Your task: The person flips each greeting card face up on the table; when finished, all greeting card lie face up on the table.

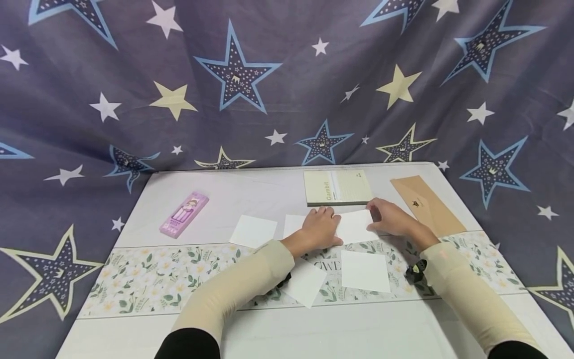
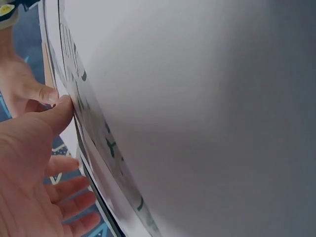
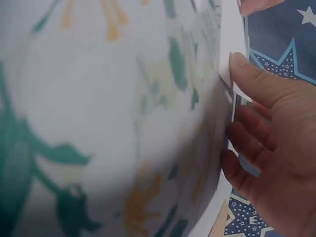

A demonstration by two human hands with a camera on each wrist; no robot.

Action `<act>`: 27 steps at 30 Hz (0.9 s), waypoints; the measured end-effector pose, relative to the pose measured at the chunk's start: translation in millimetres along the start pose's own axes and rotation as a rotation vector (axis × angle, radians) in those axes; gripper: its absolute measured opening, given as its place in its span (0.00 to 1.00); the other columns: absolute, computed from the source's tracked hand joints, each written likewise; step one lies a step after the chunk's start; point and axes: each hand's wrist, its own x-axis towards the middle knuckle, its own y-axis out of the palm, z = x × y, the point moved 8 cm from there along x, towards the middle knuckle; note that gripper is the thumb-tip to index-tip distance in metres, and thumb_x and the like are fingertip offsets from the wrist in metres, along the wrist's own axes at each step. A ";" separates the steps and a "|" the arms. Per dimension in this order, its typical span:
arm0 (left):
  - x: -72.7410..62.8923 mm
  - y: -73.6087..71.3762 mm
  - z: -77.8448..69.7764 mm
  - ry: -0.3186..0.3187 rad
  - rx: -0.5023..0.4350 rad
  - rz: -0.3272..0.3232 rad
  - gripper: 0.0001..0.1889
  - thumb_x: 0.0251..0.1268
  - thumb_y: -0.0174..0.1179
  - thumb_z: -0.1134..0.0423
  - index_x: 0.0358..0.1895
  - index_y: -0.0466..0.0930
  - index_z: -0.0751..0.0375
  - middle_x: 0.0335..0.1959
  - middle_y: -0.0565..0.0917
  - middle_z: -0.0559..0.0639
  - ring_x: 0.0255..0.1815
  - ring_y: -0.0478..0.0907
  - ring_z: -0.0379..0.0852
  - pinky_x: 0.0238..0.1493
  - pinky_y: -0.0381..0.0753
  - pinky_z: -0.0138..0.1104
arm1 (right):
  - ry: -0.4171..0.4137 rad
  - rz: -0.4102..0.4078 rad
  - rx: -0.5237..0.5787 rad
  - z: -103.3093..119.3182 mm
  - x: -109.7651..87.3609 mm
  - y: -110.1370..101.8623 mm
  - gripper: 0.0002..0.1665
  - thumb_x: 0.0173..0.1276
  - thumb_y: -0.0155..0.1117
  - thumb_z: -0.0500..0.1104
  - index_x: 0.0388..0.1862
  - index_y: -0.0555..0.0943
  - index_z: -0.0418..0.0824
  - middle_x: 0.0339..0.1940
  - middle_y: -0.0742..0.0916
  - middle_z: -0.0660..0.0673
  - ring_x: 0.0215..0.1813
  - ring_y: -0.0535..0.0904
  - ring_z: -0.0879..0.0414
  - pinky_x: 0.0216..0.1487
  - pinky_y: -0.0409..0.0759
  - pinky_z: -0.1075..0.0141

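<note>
A square sheet of white paper (image 1: 354, 227) lies between the two hands, just in front of the book. My right hand (image 1: 393, 217) pinches its right edge, and in the right wrist view the thumb (image 3: 256, 79) lies over the paper's edge. At the sheet's left edge, my left hand (image 1: 320, 227) touches it with fingers extended; the left wrist view shows the fingers (image 2: 74, 205) apart. Another white square (image 1: 292, 224) is partly hidden behind the left hand. More white squares lie nearby: one at left (image 1: 253, 231), one by the left forearm (image 1: 306, 283), one in front (image 1: 365, 270).
A pale green book (image 1: 338, 187) lies behind the hands. To the right is a brown envelope (image 1: 428, 207), and a purple box (image 1: 184, 215) lies at the left. The table's floral band (image 1: 148, 279) runs crosswise, and a star-patterned curtain (image 1: 287, 89) hangs behind.
</note>
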 end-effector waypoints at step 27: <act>4.0 -50.7 9.5 0.006 -0.457 -0.397 0.11 0.72 0.63 0.62 0.53 0.86 0.52 0.41 0.86 0.43 0.40 0.82 0.36 0.41 0.79 0.27 | -0.196 -0.305 0.094 -3.0 -30.3 -42.8 0.06 0.69 0.71 0.42 0.37 0.88 0.39 0.30 0.88 0.47 0.31 0.80 0.61 0.35 0.79 0.65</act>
